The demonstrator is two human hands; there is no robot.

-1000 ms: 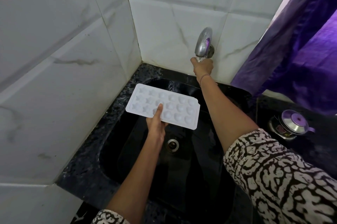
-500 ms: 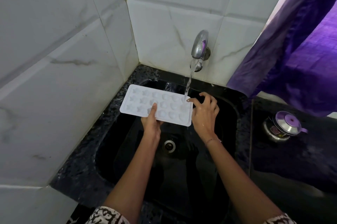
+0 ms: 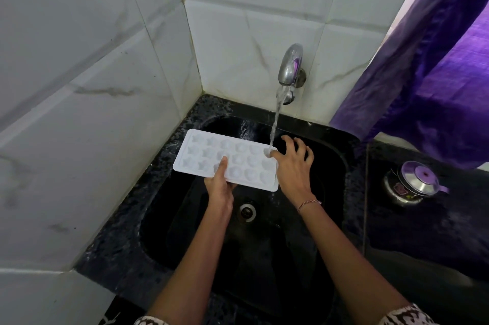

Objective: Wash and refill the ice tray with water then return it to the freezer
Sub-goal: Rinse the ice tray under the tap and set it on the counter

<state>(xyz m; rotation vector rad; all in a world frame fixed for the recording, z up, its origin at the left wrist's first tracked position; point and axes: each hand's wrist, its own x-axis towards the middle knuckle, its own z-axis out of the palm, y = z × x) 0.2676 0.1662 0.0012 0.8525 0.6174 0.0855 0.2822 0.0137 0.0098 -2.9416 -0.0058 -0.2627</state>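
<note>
Right hand (image 3: pixel 293 166) off tap (image 3: pixel 289 65), fingers (image 3: pixel 291 143) spread, thumb touching ice tray (image 3: pixel 238 155); left hand (image 3: pixel 219 184) pinches tray.

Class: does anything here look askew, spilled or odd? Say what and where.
The water stream strikes only the far right corner of the ice tray, beside the right hand, not its middle. The left hand holds its near edge.

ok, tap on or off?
On: water streams from the tap onto the right end of the ice tray.
</note>
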